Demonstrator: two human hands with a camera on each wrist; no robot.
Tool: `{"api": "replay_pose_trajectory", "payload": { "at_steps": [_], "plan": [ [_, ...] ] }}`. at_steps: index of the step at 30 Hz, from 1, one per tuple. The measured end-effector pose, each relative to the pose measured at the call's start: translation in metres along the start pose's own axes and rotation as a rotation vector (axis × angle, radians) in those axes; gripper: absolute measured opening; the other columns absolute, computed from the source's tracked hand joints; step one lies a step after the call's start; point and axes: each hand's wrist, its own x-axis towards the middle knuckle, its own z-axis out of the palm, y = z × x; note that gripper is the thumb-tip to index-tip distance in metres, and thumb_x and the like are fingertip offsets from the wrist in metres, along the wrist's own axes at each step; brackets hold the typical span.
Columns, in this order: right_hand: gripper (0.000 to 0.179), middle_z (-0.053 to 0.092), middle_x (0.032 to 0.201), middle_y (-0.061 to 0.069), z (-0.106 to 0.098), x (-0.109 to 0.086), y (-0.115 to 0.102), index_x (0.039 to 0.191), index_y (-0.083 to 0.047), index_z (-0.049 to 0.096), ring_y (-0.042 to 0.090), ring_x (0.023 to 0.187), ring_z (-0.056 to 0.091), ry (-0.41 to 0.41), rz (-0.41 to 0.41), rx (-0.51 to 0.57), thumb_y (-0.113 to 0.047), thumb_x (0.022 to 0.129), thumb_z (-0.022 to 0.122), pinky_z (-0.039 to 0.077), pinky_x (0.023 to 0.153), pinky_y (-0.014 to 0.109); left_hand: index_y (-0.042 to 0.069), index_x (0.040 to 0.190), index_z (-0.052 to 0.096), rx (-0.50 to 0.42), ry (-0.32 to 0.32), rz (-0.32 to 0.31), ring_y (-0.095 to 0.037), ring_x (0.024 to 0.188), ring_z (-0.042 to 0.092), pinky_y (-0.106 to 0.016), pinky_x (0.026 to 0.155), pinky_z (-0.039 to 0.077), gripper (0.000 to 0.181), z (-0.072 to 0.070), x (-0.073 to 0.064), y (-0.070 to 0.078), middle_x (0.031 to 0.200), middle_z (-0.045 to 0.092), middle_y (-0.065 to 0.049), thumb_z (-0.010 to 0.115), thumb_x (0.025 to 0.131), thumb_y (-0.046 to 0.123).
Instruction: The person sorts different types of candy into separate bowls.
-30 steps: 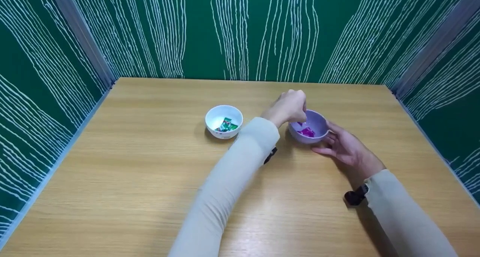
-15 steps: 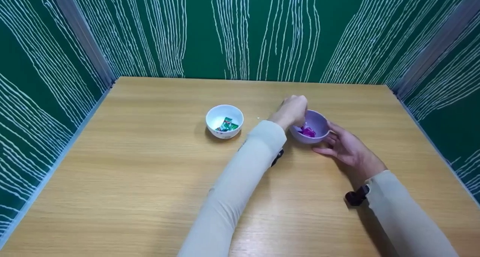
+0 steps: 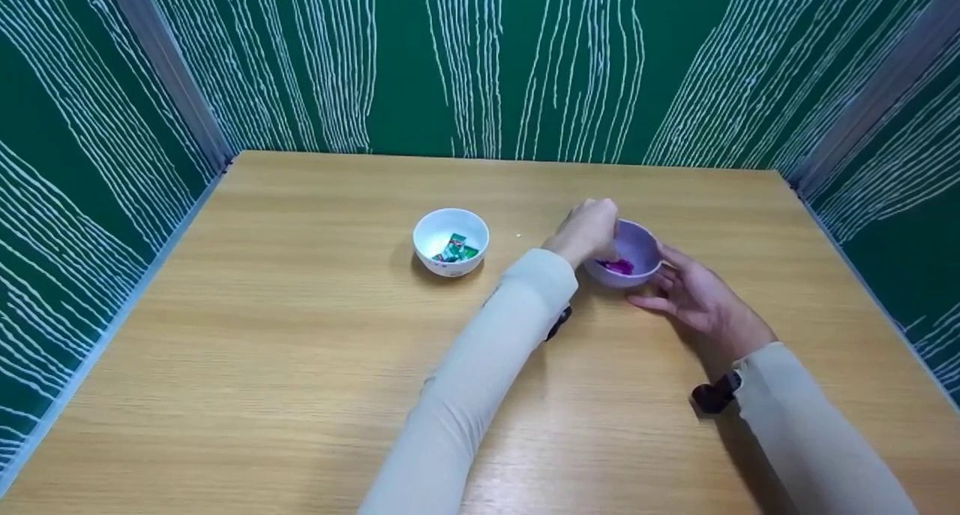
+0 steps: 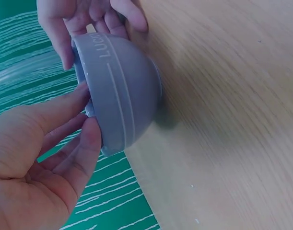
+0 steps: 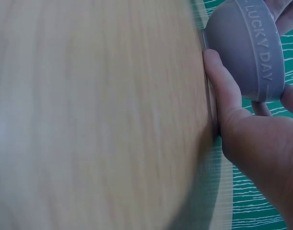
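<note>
A purple bowl with raised lettering stands right of centre in the head view, with small shiny magenta wrapped pieces inside. My left hand reaches over its left rim, fingers bent down into it. In the left wrist view the left thumb and fingers lie at the rim, but their tips are hidden inside, so I cannot tell whether they pinch a piece. My right hand holds the bowl from the right, its thumb low near the base and its fingers round the side, as the right wrist view shows.
A white bowl holding several green wrapped pieces stands to the left on the wooden table. A tiny pale speck lies between the bowls. Green panels with white lines border the table's back and sides.
My left hand has lowered farther into the purple bowl and shifted slightly right and nearer. A magenta piece seen near its fingertips earlier is now hidden. The right hand has stayed at the bowl.
</note>
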Motion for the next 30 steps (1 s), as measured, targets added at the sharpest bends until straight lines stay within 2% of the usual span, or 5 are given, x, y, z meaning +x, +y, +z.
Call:
{"api": "replay_pose_trajectory", "payload": {
  "at_steps": [6, 17, 22, 27, 30],
  "plan": [
    [0.070, 0.014, 0.169, 0.005, 0.000, -0.001, -0.001, 0.164, -0.029, 0.014, 0.027, 0.151, 0.022, -0.018, 0.000, -0.002, -0.043, 0.105, 0.050, 0.040, 0.107, 0.054, 0.010, 0.106, 0.078, 0.004, 0.014, 0.021, -0.012, 0.093, 0.067, -0.019, 0.078, 0.055, 0.019, -0.002, -0.002, -0.002, 0.104, 0.073, 0.000, 0.081, 0.087, 0.008],
    [0.072, 0.020, 0.167, 0.003, -0.001, 0.000, -0.005, 0.162, -0.031, 0.022, 0.024, 0.149, 0.026, 0.019, 0.017, 0.066, -0.043, 0.102, 0.058, 0.041, 0.107, 0.054, 0.013, 0.121, 0.075, -0.068, -0.043, 0.035, -0.014, 0.110, 0.063, -0.024, 0.089, 0.055, 0.029, -0.007, -0.011, -0.001, 0.121, 0.070, 0.000, 0.076, 0.092, 0.011],
    [0.070, 0.019, 0.168, 0.003, -0.004, -0.001, -0.005, 0.163, -0.032, 0.019, 0.026, 0.149, 0.025, 0.006, 0.003, 0.034, -0.044, 0.103, 0.055, 0.040, 0.108, 0.053, 0.011, 0.124, 0.073, -0.048, -0.054, 0.133, -0.012, 0.104, 0.065, -0.017, 0.081, 0.055, 0.029, -0.009, -0.022, -0.008, 0.121, 0.070, -0.002, 0.071, 0.097, 0.022],
    [0.072, 0.007, 0.170, 0.003, -0.001, -0.008, -0.004, 0.163, -0.037, 0.008, 0.028, 0.152, 0.019, 0.018, -0.033, -0.095, -0.050, 0.104, 0.047, 0.039, 0.110, 0.054, 0.009, 0.127, 0.070, 0.038, 0.020, 0.288, -0.012, 0.101, 0.065, -0.018, 0.083, 0.052, 0.035, -0.017, -0.043, -0.031, 0.120, 0.071, -0.006, 0.062, 0.102, 0.033],
    [0.080, -0.003, 0.170, 0.007, 0.004, -0.017, -0.005, 0.162, -0.039, -0.006, 0.033, 0.153, 0.013, 0.061, -0.104, -0.348, -0.054, 0.103, 0.046, 0.035, 0.113, 0.056, 0.011, 0.132, 0.066, 0.128, 0.090, 0.309, -0.017, 0.116, 0.061, -0.027, 0.098, 0.049, 0.042, -0.027, -0.064, -0.051, 0.129, 0.067, -0.006, 0.058, 0.103, 0.039]
  ]
}}
